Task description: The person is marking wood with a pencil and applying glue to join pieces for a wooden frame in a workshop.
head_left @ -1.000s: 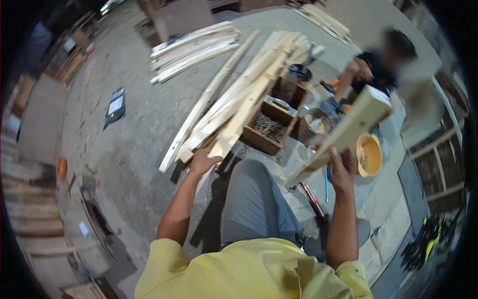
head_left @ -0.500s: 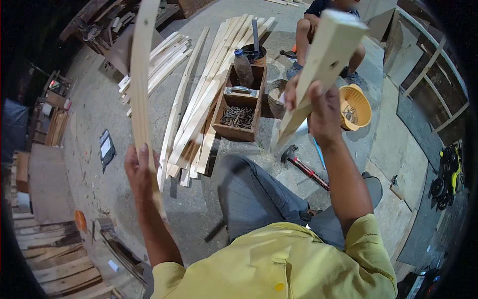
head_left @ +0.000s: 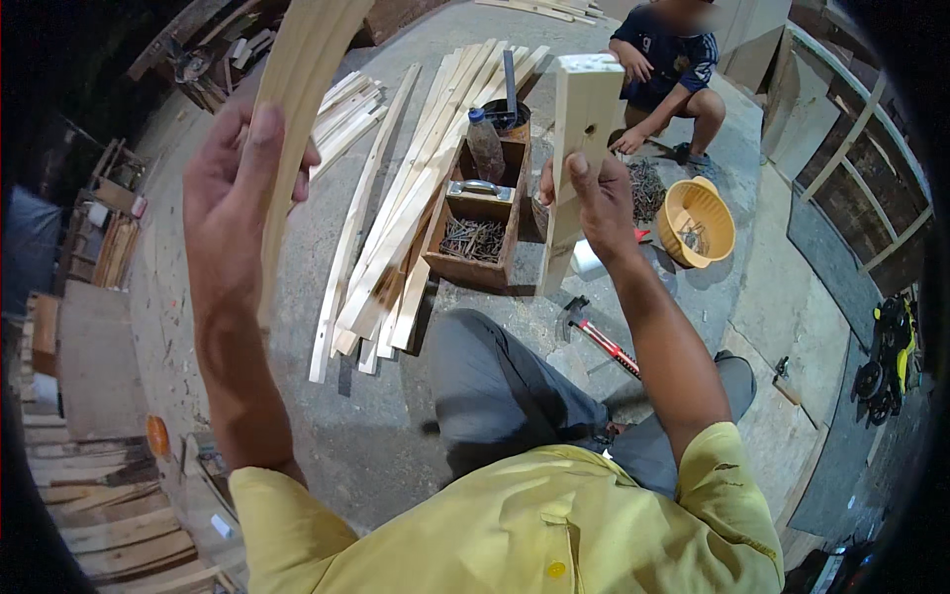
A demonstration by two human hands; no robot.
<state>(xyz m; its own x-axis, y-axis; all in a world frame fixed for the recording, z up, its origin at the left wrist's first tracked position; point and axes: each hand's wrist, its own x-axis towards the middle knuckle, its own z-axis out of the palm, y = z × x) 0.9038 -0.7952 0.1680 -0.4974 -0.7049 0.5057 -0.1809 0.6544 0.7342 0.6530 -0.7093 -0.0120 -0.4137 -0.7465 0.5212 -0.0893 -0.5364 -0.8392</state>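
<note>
Timber is held in both hands above a concrete floor point(head_left: 693, 129). A long thin slat point(head_left: 302, 89) is pressed by the left hand point(head_left: 237, 188), whose fingers are extended rather than curled, so the slat is steadied against the palm and thumb more than clamped. A short thick wooden block point(head_left: 579, 148) with a small round hole in its face is gripped by the right hand point(head_left: 594, 203), closed around its lower half.

The slat is judged light but whippy: being long and thin, it would probably flex and swing at its far end, so a closed grip nearer its middle seems wise. The block looks stiff, denser and squared, with dry sawn faces unlikely to slip; it can be held by its broad sides.

Below the hands, a pile of slats point(head_left: 416, 198) lies beside an open wooden box of nails point(head_left: 475, 238). A hammer point(head_left: 594, 332) and a yellow basket point(head_left: 698, 223) are seen towards the floor's right edge, near a seated person point(head_left: 668, 69).
</note>
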